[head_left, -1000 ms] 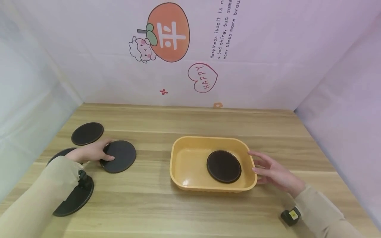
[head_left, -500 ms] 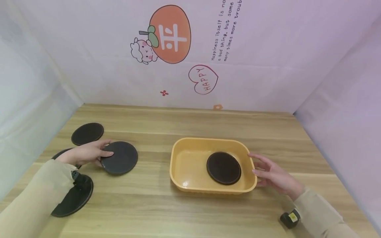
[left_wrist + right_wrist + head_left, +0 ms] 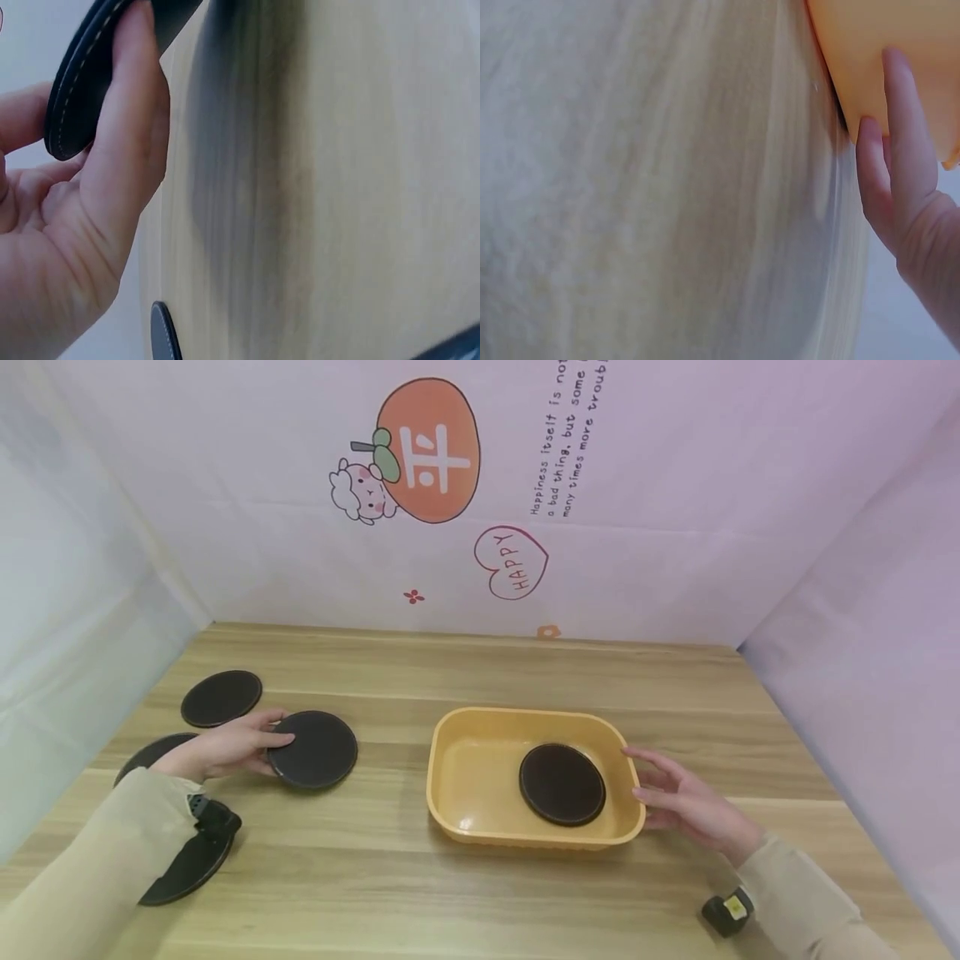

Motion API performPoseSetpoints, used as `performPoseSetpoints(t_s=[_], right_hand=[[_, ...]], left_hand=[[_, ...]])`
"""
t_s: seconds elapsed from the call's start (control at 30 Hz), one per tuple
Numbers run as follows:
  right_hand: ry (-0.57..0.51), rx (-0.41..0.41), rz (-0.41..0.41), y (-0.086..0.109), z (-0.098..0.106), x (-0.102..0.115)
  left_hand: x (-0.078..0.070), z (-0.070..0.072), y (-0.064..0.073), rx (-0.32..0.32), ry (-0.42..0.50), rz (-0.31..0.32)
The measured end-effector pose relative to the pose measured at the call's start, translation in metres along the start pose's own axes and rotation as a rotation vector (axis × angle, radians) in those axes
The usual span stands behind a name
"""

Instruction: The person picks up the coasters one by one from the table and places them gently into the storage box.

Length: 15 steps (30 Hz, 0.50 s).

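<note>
A person's left hand [image 3: 228, 747] pinches a round black coaster [image 3: 318, 752] by its left edge, thumb over the upper face, while the right hand [image 3: 693, 802] rests nearly straight, relaxed fingers against the right end of a yellow plastic bin [image 3: 468, 777] without gripping it. The held coaster, its pale edge stitching plain in the left-wrist view, hangs clear of the wood-grain tabletop [image 3: 375, 902], left of the bin and well apart from it. A second coaster [image 3: 562, 785] lies inside, toward the bin's right end; a third [image 3: 221, 697] sits at far left, a fourth [image 3: 150, 753] lies partly behind the left wrist, and a fifth [image 3: 187, 868] is half covered by the sleeve [image 3: 112, 852] and the black wrist camera [image 3: 217, 818]. The hold looks secure but one-sided: a loosened thumb could let the thin disc droop or drop. Carried too low, it could clip the bin's near-left rim; set too far right, it could land tilted on the coaster inside. The light touch at the bin could let it slide if knocked, and a low-swinging wrist camera could drag the coaster beneath it.
</note>
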State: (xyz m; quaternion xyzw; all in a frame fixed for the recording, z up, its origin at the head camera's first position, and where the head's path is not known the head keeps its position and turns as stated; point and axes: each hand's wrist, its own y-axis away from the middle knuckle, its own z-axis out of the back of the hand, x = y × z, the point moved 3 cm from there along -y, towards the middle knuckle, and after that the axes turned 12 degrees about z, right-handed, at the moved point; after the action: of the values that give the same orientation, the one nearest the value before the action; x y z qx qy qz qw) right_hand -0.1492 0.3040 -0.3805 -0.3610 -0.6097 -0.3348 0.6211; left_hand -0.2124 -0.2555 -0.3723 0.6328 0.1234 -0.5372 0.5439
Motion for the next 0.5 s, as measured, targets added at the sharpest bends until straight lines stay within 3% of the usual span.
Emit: performPoseSetpoints(t_s=[0.23,0.5], right_hand=[[0.010,-0.026,-0.030,0.000,0.000,0.002],[0.012,-0.025,-0.039,0.000,0.001,0.000]], left_hand=[[-0.001,-0.003,-0.007,-0.022,0.104,-0.053],[-0.005,-0.012,-0.012,0.025,0.196,-0.115]])
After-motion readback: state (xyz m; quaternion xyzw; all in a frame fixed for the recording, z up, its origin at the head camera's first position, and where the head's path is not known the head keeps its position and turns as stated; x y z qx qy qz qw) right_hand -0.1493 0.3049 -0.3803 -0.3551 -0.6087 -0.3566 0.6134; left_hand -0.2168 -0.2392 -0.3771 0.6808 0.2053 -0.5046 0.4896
